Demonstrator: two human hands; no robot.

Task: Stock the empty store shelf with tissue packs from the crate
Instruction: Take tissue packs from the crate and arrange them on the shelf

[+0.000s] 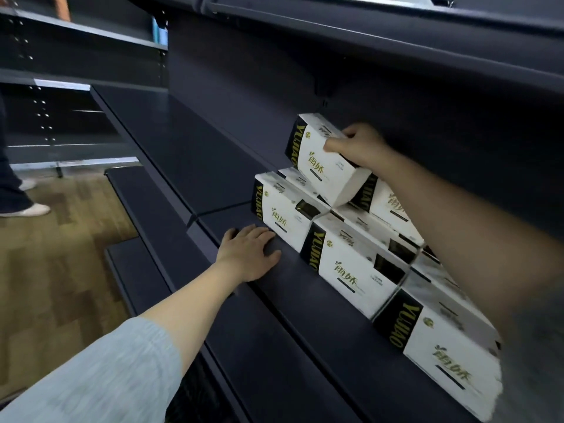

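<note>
tissue packs on dark shelf, one pack in hand

markings: every pack is white with a black end panel printed "yujiao" in yellow-gold capitals, a small round gold emblem beside it, and green-gold chinese characters on the white face above a dark underline. the smaller print on the packs is too fine to read.

task items: the right hand [361, 145] grips a tissue pack [325, 161] from above, thumb on the front face, fingers curled over the top edge. that pack is tilted, its lower end just above or touching the second-tier pack [386, 203]; contact cannot be confirmed. below, a front row of three packs stands on the shelf [189, 154]: the left pack [282, 210], the middle pack [351, 267] and the right pack [439, 349], set side by side and touching. more packs sit behind them.

left hand [248, 254] lies flat on the shelf's front edge, fingers spread, holding nothing, just beside the left pack.

surface and room: the shelving is dark matte metal, with an upper shelf [381, 35] overhead and lower tiers stepping out below. the floor [55, 264] is brown wood-pattern. another person's leg and pale shoe [29, 209] show at far left. a grey sleeve [100, 374] covers the left upper arm.
</note>
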